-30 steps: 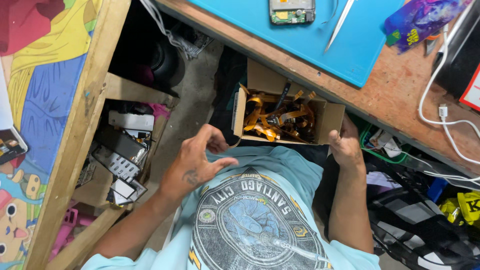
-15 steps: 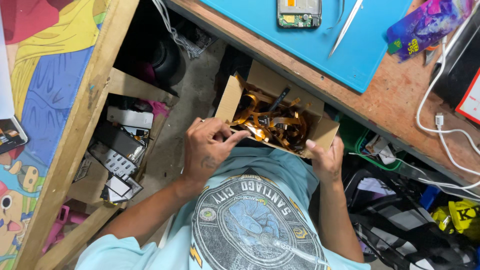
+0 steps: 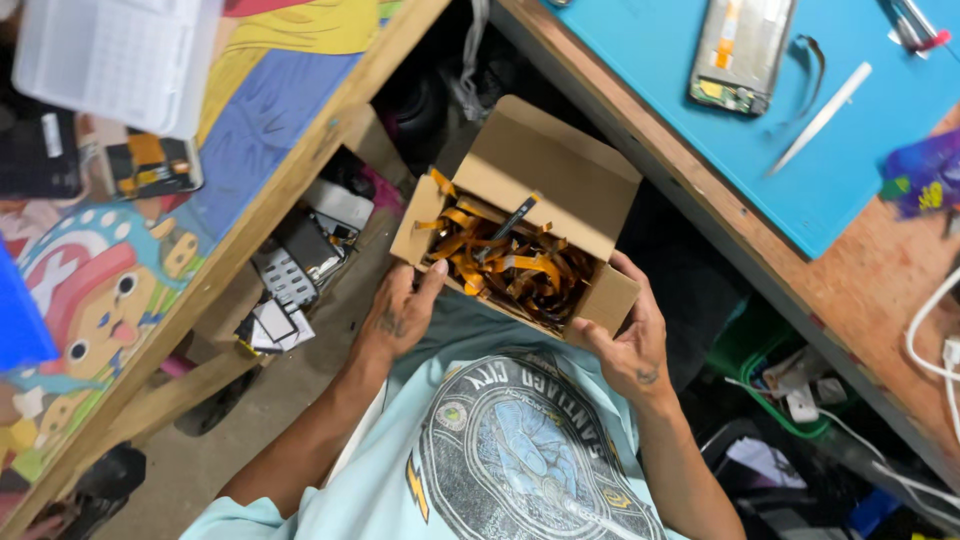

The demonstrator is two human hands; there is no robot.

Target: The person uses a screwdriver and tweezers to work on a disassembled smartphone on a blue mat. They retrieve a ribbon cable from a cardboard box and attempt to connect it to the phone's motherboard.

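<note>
Cardboard, plain brown and matte, makes up the small open box (image 3: 545,180) you hold above your lap, just below the edge of the wooden surface (image 3: 880,300). Its flaps stand up and outward, and inside lies a tangle of thin orange flex ribbons (image 3: 510,265), glossy and curled, with a few dark strips mixed in. Your left hand (image 3: 400,315) has its grip on the near left corner of the box, thumb against the wall and fingers under the base. Your right hand (image 3: 625,340) cups the right corner, its grip pressed flat against the side wall. Beneath the box is your pale blue printed shirt (image 3: 500,450).

On the surface lies a smooth blue mat (image 3: 700,150) carrying an opened phone (image 3: 740,50) with its inner parts showing, and a slim white pry tool (image 3: 825,115) just beside it. To your left, a wooden shelf (image 3: 290,200) with a bright cartoon-painted top holds flat grey and black phone parts (image 3: 290,275) below.
</note>
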